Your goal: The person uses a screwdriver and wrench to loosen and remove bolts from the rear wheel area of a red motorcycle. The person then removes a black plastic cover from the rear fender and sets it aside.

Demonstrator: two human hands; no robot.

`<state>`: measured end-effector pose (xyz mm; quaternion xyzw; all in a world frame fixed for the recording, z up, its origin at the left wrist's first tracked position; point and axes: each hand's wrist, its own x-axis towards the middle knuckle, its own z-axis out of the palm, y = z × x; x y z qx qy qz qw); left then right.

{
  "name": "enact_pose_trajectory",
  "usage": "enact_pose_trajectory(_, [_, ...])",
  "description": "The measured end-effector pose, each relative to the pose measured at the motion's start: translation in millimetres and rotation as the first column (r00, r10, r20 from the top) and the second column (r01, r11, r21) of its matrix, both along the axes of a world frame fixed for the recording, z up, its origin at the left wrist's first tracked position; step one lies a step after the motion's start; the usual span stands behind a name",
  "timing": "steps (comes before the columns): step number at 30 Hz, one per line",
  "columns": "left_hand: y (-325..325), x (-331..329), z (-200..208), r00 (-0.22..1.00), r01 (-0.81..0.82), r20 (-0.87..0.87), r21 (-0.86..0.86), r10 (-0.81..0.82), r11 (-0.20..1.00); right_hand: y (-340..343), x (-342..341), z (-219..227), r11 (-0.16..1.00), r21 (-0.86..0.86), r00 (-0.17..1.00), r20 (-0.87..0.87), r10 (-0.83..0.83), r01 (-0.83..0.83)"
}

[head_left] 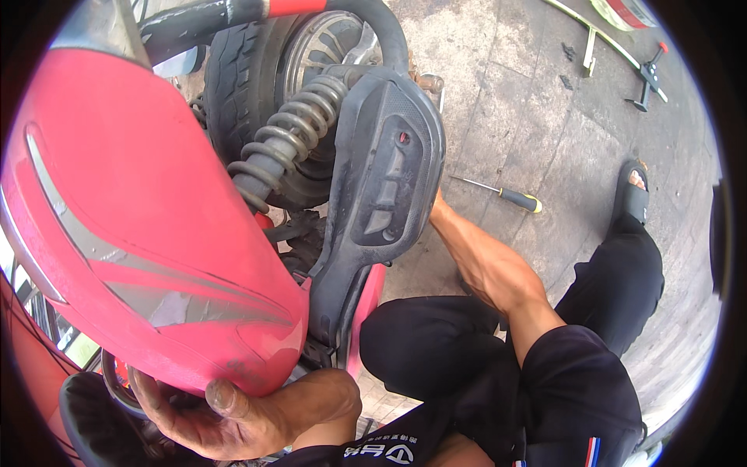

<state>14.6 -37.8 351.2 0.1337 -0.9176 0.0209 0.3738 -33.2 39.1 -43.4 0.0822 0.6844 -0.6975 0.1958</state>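
My left hand [241,420] is at the lower left, palm turned up and fingers spread. It lies against the rounded near end of a pink body panel [140,187] with grey decals, the thumb on its edge. My right forearm [498,272] reaches forward to a black plastic side cover [389,163]. Behind that cover my right hand is mostly hidden, so its fingers cannot be read. A small brownish and metallic part [432,84] shows past the cover's far edge, too unclear to name. Beside the cover is a coil-spring shock absorber [292,132], in front of a wheel [249,86].
A screwdriver [517,199] with a black and yellow handle lies on the paved floor [560,156]. Farther right is a long pale metal bar [595,31] with a black clamp-like end. A black tube with a red band [296,6] arches over the wheel. My knees are close to the vehicle.
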Motion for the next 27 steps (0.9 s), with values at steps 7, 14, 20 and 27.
enact_pose_trajectory(7, [3, 3, 3, 0.997, 0.058, 0.051, 0.032, -0.059, 0.998, -11, 10, -6, 0.991, 0.135, 0.997, 0.077, -0.005, -0.005])
enact_pose_trajectory(14, [4, -3, -2, 0.993, 0.113, -0.034, 0.094, -0.111, 0.989, -17, 28, 7, 0.96, -0.214, 0.929, 0.357, -0.097, 0.183])
enact_pose_trajectory(20, [2, -4, -4, 0.989, 0.125, -0.101, 0.153, -0.11, 0.98, -23, 26, 34, 0.752, -0.424, 0.751, 0.646, -0.139, 0.504])
enact_pose_trajectory(27, [-1, 4, 2, 0.993, 0.118, -0.02, 0.107, -0.117, 0.987, -21, 33, 36, 0.945, -0.239, 0.889, 0.448, -0.095, 0.222])
